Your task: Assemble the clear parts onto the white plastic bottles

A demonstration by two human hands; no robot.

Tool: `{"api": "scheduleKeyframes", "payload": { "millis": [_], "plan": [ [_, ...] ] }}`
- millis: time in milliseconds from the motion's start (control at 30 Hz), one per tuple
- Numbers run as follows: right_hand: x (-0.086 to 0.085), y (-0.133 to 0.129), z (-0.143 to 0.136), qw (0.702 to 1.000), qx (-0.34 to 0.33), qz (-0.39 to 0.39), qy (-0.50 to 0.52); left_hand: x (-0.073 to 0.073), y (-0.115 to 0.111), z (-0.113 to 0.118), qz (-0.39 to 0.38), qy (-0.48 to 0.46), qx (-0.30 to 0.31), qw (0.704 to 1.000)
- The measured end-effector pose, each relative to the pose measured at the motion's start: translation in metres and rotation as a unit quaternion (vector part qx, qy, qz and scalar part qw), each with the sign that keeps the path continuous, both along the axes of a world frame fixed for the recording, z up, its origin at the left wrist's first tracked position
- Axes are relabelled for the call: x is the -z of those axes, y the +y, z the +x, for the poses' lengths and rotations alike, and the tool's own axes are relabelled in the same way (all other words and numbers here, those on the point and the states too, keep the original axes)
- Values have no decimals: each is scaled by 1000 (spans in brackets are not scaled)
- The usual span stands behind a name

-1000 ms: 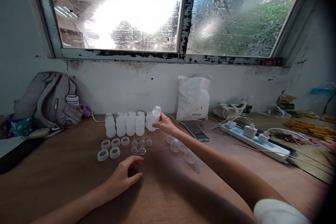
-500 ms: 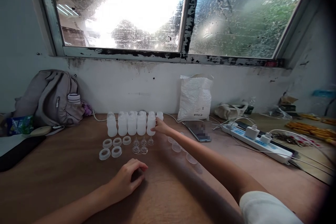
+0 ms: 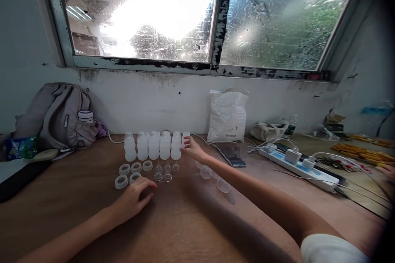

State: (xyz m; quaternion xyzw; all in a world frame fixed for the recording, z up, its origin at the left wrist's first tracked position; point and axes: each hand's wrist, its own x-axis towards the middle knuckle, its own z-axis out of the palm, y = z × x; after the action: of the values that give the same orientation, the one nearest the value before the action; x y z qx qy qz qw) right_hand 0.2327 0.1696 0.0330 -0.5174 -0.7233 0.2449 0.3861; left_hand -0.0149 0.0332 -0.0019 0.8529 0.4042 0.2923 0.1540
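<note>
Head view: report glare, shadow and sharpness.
Head view: glare whites out much of the left window pane; same view, a soft shadow lies on the tabletop beside the right arm; clear bottle teats show little fine detail.

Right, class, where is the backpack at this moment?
In the head view, the backpack is at the far left of the table, by the wall, left of the row of bottles.
</note>
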Motion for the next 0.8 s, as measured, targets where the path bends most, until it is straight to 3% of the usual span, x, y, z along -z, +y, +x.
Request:
{"api": "scheduleKeyframes", "payload": {
  "millis": [100, 267, 400, 500, 600, 700, 800],
  "plan": [
    [-3, -30, -1, 999, -13, 51, -13, 1, 14, -25, 72, 38, -46, 996],
    [24, -63, -14, 971, -176, 85, -138, 15, 27, -44, 125, 110, -170, 971],
    [49, -64, -28, 970, -161, 98, -153, 16, 27, -38, 98, 113, -150, 977],
    [53, -65, -32, 984, -133, 90, -73, 8, 24, -25, 54, 66, -100, 991],
    [49, -74, -29, 986, -150, 32, 62, 2, 18, -4, 11, -7, -57, 998],
    [48, -86, -21, 962, -165, -54, 209, 2, 15, 22, -50, -103, -21, 993],
    [52, -91, -13, 941, -129, -99, 298, 6, 18, 46, -110, -210, -1, 972]
  ]
}}
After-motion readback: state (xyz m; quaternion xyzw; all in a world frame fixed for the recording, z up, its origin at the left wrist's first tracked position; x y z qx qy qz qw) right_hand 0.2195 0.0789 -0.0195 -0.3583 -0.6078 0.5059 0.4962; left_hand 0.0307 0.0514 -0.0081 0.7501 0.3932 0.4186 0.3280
